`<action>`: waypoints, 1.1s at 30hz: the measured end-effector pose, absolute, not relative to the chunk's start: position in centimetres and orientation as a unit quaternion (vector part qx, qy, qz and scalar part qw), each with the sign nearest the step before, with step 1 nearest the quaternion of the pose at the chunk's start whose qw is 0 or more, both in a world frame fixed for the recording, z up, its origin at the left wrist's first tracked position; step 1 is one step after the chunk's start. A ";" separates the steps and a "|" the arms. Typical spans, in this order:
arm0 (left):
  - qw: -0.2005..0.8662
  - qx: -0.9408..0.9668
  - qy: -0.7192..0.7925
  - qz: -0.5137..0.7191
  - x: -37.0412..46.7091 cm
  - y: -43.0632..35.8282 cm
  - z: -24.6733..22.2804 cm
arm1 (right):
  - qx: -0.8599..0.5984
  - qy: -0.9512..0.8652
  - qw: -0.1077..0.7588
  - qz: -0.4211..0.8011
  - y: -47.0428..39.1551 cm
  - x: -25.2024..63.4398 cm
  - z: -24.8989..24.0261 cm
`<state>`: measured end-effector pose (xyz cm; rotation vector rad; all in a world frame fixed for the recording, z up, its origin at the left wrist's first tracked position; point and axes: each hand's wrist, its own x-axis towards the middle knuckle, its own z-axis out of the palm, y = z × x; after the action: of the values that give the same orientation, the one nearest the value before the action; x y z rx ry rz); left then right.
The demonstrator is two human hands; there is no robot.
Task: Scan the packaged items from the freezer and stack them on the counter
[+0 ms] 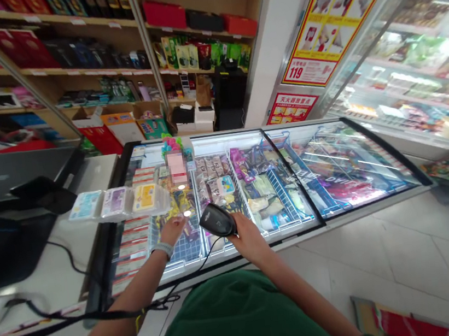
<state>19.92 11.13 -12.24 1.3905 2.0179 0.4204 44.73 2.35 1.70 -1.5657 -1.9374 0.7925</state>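
Observation:
My right hand (250,237) grips a black barcode scanner (217,221), its head pointing left over the chest freezer (322,220). A cable runs from the scanner down to the left, past my left forearm. My left hand (173,231), with a watch band (163,249) on its wrist, hovers above the freezer glass; its fingers are curled together, and whatever they hold is hidden. Beyond it, on the left, lie clear plastic packs with a blue label (85,205), a purple label (115,202) and a yellow label (147,198). A small blue-and-yellow pack (226,185) sits near the scanner.
Bagged frozen goods (259,194) fill baskets under the glass. A pink-and-green decorated stand (172,144) rises at the freezer's back edge. Dark counter equipment (6,241) is at left, stocked shelves (106,57) behind, a lit display cooler (411,77) at right.

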 end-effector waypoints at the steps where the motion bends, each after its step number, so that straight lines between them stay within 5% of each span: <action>1: 0.322 0.549 0.754 0.162 21.4 12.4 -12.3 | -0.584 -0.710 0.261 0.294 2.1 44.9 1.7; 15: 0.255 0.574 0.759 0.172 39.8 20.6 -12.2 | -0.693 -0.596 0.286 0.285 -0.8 47.4 1.3; 33: 0.305 0.593 0.721 0.190 31.0 17.7 -11.2 | -0.644 -0.658 0.263 0.287 1.1 46.1 0.3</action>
<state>31.04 17.66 -11.17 1.5690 1.9080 0.5043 46.07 1.05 0.26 -1.7426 -1.7803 0.7750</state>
